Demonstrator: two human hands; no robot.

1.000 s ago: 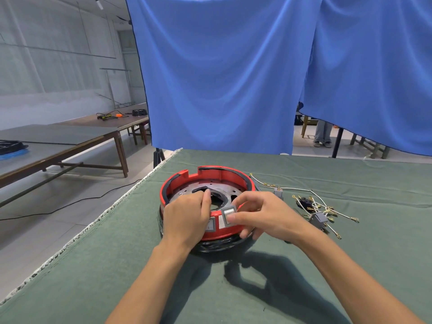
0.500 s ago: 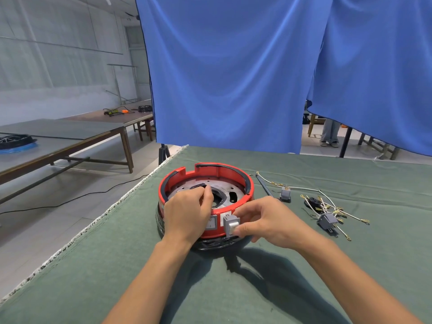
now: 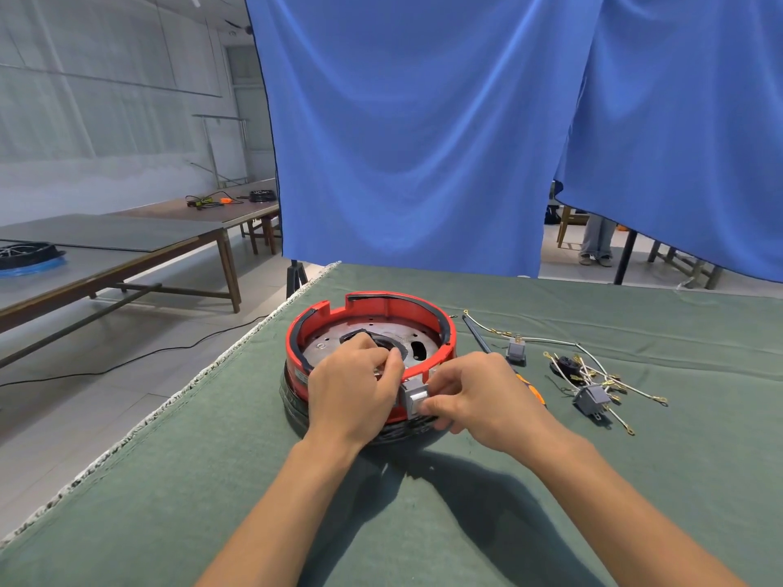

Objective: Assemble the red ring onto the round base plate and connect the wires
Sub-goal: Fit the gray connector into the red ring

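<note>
Green cloth (image 3: 635, 480) bears red ring (image 3: 390, 309); right hand (image 3: 478, 394) pinches grey switch (image 3: 413, 396).

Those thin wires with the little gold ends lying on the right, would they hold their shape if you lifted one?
Probably not: the wires are thin and lie bent and tangled on the green cloth, so they would likely droop, seem light, and may snag each other.

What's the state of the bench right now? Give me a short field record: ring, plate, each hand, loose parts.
ring: red ring sits around the round base plate on the green cloth
left hand: left hand rests over the ring's near wall, fingers curled; any hold is hidden
right hand: right hand pinches a grey switch at the ring's near wall
loose parts: wires and two more grey switches lie to the right, unconnected
</note>
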